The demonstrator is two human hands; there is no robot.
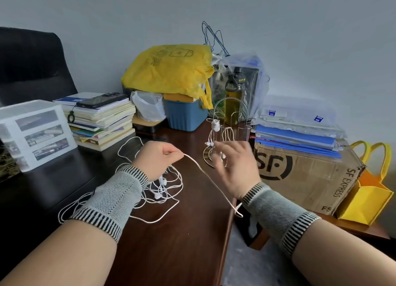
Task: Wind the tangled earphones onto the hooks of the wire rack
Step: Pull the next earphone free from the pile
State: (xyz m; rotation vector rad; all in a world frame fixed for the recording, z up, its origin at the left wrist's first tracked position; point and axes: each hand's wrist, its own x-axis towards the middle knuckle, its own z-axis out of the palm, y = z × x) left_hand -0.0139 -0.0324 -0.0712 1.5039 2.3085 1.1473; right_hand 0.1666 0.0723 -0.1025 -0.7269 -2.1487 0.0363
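A tangle of white earphone cords (165, 185) lies on the dark wooden desk (171, 243), under and around my left wrist. My left hand (157, 159) pinches one cord, which runs taut down to the right past the desk edge. A silver wire rack (230, 127) stands behind my hands. One white earphone (215, 126) is wound on its left hook, with earbuds dangling below. My right hand (235, 167) hovers blurred in front of the rack's base, fingers spread, and seems to hold nothing.
A stack of books with a phone (100, 116) and a white drawer unit (36, 131) sit at left. A yellow bag over a blue bin (182, 114) stands behind. A cardboard box (306, 174) with blue folders and a yellow tote (368, 189) are at right.
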